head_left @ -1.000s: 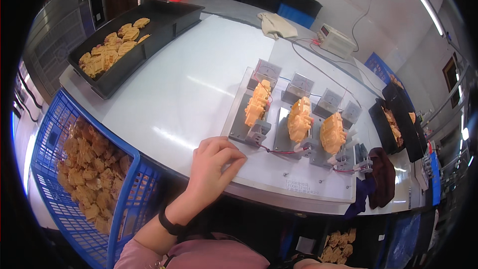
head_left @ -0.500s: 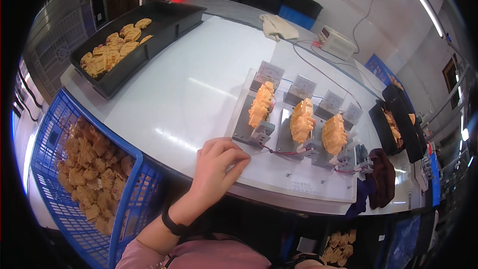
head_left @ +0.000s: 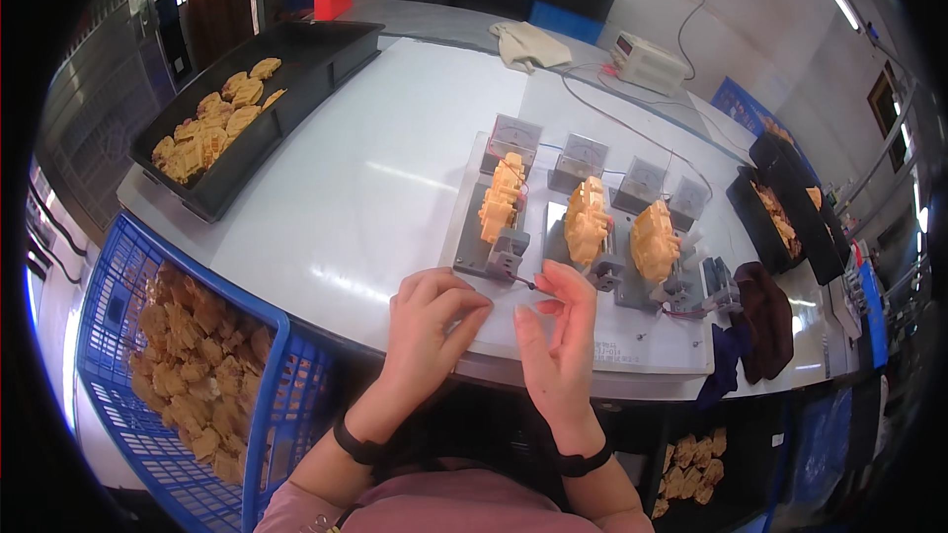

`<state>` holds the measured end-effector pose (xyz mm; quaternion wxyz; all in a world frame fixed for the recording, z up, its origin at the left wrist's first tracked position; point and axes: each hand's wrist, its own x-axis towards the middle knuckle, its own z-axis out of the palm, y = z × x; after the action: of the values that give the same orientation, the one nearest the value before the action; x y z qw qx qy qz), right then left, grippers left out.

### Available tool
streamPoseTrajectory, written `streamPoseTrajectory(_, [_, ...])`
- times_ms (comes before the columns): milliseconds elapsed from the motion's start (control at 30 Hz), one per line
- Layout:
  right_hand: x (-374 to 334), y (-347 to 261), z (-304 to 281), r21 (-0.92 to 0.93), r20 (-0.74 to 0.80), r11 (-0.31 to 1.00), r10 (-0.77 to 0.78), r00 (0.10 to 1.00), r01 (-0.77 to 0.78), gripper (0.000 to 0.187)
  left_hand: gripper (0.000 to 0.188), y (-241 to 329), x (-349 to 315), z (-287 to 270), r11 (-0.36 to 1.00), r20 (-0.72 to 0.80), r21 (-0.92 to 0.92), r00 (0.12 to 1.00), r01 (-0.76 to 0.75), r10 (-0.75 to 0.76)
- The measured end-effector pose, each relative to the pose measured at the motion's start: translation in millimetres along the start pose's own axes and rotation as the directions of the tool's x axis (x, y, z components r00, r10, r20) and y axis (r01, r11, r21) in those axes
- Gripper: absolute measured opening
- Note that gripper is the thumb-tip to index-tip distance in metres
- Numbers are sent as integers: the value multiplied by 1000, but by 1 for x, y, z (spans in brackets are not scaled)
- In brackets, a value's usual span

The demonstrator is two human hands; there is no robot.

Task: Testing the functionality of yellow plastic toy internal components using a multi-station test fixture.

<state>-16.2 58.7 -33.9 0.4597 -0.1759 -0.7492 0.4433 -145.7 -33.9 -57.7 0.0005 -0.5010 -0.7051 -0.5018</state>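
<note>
"Right hand (head_left: 563,365), log its state."

"Thumb and fingers parted, no object visible between them. Left hand (head_left: 425,331): fingers loosely curled, thumb close to the index finger; cannot tell whether anything is pinched there."

"Surroundings, biggest downward?"

"White table (head_left: 326,237) across the middle. Blue basket (head_left: 264,415) at its near left, heaped with brownish moulded pieces (head_left: 188,375). Black tray (head_left: 291,118) on the table's far left, with tan pieces (head_left: 202,148) inside."

"Work area?"

"Pale board (head_left: 667,350) just beyond the hands, carrying grey fixtures (head_left: 509,247) and, behind, a row of meters (head_left: 516,134). Three orange pieces sit at the fixtures: left piece (head_left: 502,197), middle piece (head_left: 588,225), right piece (head_left: 655,242). All are apart from the left hand; the middle one is nearest the right."

"Smallest item?"

"Dark wire (head_left: 525,282) in front of the left fixture, reaching toward the right fingertips. Contact not resolved."

"Step in hand?"

"Judgement: tending the wired fixtures, pieces already seated."

"Next move calls for?"

"Judgement: a fine fingertip pinch if at the wire; a wider grasp, clear of fixture and lead, if on a piece."
</note>
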Motion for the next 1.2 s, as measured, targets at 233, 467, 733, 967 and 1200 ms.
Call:
streamPoseTrajectory(233, [-3,19,2,-4,-23,1000,16,1000,-16,44,9,-2,1,2,999,-31,6,999,-41,41])
streamPoseTrajectory(467, [-4,17,0,47,-25,998,35,999,-34,44,9,-1,1,2,1000,-34,6,999,-23,23])
streamPoseTrajectory(733, [-5,18,-2,55,-20,998,36,999,-35,44,10,-1,1,2,999,-11,12,999,-35,36])
streamPoseTrajectory(967, [-5,17,-2,31,-29,1000,7,1000,-7,44,11,-1,-1,1,998,-2,38,999,-51,51])
streamPoseTrajectory(1200, [-5,16,-2,34,-20,999,9,1000,-9,44,11,-1,-1,1,999,14,39,999,-34,34])
